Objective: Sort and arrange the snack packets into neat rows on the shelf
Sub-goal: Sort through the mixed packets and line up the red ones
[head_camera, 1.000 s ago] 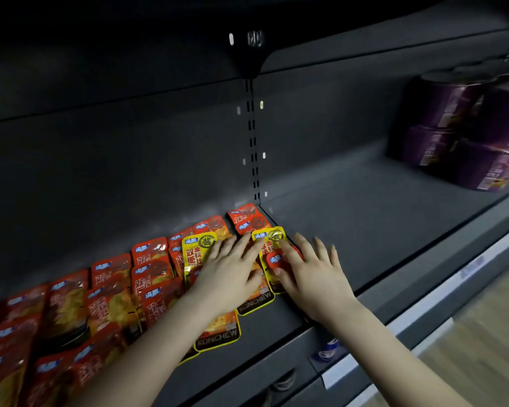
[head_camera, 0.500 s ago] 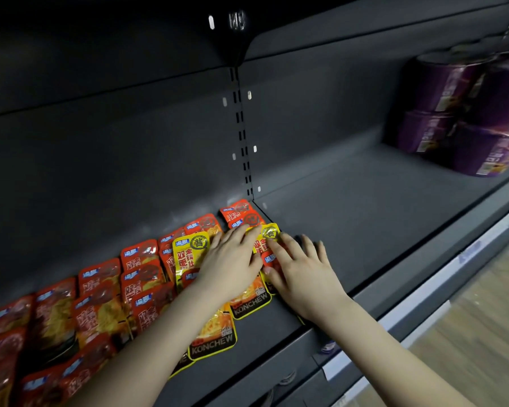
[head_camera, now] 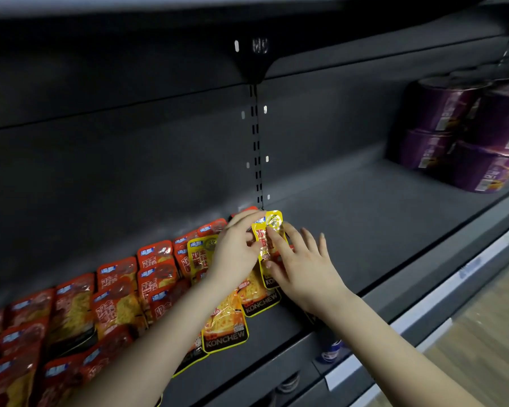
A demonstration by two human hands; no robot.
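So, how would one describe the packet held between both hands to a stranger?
On the dark shelf, follow the slotted upright down to its foot. The yellow packet there is pinched between left hand and right hand, raised, while neighbouring packets lie flat.

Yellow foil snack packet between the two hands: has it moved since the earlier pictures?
Yes. The yellow foil snack packet now sits closer to the foot of the slotted black upright.
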